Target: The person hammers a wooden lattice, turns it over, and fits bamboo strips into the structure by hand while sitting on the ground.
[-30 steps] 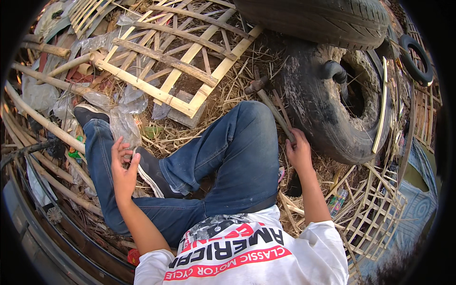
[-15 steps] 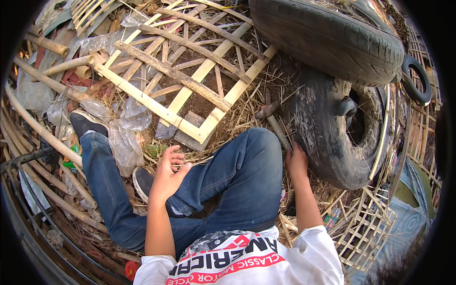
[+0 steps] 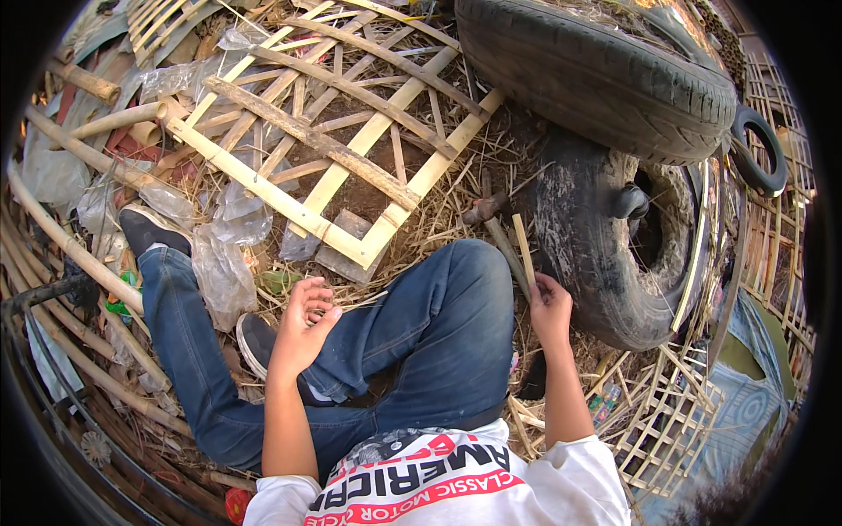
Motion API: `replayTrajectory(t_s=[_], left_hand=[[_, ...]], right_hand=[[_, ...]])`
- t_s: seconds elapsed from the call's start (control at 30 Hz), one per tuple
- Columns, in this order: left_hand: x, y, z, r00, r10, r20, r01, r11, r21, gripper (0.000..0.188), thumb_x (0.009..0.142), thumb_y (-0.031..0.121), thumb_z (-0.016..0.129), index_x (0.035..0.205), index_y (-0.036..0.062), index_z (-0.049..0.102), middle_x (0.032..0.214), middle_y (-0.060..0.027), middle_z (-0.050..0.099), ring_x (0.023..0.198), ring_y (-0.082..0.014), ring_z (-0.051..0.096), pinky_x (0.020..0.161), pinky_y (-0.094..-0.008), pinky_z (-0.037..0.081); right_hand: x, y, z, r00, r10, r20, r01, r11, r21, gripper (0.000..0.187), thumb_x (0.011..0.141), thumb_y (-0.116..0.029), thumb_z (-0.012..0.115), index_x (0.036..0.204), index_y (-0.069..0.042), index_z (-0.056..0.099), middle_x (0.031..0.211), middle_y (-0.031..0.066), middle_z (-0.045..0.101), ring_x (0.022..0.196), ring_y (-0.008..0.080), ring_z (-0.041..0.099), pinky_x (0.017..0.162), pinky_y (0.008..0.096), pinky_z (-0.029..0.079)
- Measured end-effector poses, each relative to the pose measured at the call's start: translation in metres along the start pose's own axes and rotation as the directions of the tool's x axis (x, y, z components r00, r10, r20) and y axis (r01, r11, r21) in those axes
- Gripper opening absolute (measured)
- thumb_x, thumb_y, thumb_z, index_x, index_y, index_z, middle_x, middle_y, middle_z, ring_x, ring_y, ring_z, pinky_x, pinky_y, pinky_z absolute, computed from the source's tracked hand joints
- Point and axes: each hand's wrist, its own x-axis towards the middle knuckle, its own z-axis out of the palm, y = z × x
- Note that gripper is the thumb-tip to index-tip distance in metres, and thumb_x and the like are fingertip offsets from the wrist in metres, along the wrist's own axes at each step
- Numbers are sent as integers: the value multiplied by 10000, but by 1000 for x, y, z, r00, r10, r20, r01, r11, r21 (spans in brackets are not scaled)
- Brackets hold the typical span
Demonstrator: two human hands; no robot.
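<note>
The right hand pinches a thin wooden strip between its fingers beside a hammer; the left hand, fingers loosely parted, hovers near a lattice.

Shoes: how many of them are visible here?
2. One shoe is at the left, next to clear plastic; the other shoe, partly hidden, is beside the left hand. More may be hidden.

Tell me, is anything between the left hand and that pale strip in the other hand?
Yes. The raised right knee stands between the left hand and the pale strip, which the right hand pinches beyond the knee. A hammer handle also lies alongside the strip.
</note>
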Motion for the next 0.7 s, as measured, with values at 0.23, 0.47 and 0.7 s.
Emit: replayTrajectory(t_s=[0.23, 0.47, 0.7], left_hand=[[-23, 0, -1, 999, 32, -30, -35, 996, -82, 498, 854, 59, 658, 1297, 40, 432, 1130, -96, 582, 940, -134, 575, 798, -267, 457], [-49, 20, 12, 992, 122, 32, -119, 989, -87, 476, 859, 68, 658, 1296, 40, 471, 1111, -81, 595, 982, -132, 570, 815, -262, 444], [-46, 13, 24, 987, 112, 113, -103, 991, -81, 464, 865, 176, 686, 1277, 59, 507, 1077, -78, 613, 936, -142, 598, 781, -281, 449]], right_hand=[[-33, -82, -28, 992, -43, 122, -9, 919, 395, 219, 887, -5, 632, 1086, 86, 625, 846, 32, 648, 689, 32, 562, 588, 184, 438], [-73, -148, -24, 914, -102, 394, -134, 838, 529, 212, 859, -52, 689, 1033, 63, 650, 769, 11, 640, 563, 21, 530, 462, 165, 368], [-43, -165, 72, 855, -121, 504, -288, 697, 657, 221, 865, -89, 681, 1015, 64, 623, 720, 49, 628, 449, 56, 474, 399, 202, 368]])
